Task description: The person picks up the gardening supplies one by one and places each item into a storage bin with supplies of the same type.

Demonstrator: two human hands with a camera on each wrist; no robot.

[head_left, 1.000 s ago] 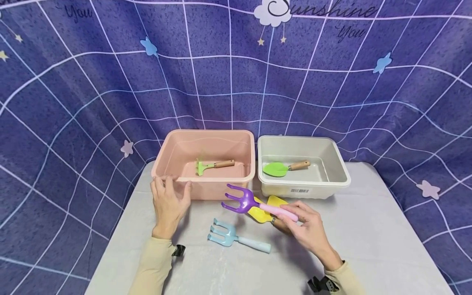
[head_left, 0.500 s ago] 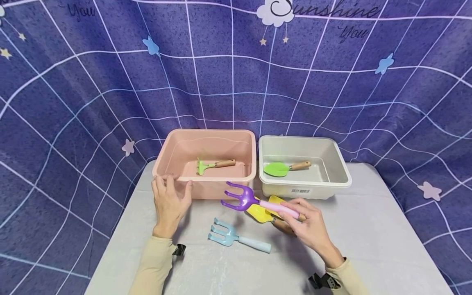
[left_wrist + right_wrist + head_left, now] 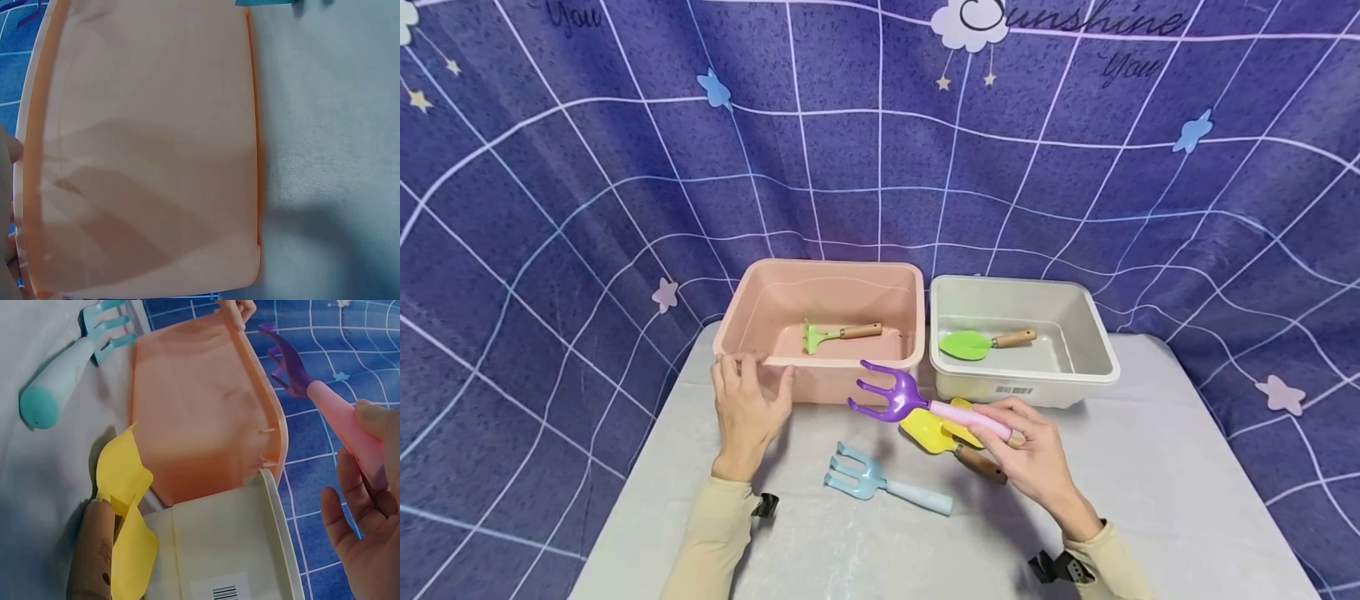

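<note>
Table (image 3: 820, 550) holds pink tub (image 3: 823, 386) (L) & white tub (image 3: 1060, 391) (R). L grip (image 3: 747, 417) has fingers hooked over pink tub's near rim; pulling there prob. tips or drags it. R grip (image 3: 1033, 450) pinches purple fork (image 3: 904, 398) by handle, aloft near pink tub's near R corner, above yellow trowels (image 3: 928, 429). Held at handle end, so head may droop/swing & tines snag rim; low pass could knock trowels.

Hidden: L fingertips partly behind rim; 2nd trowel's handle mostly behind R grip (head cam); tine-rim contact can't tell. L wrist cam: blue fork (image 3: 872, 482) cut to teal sliver, prob.
</note>
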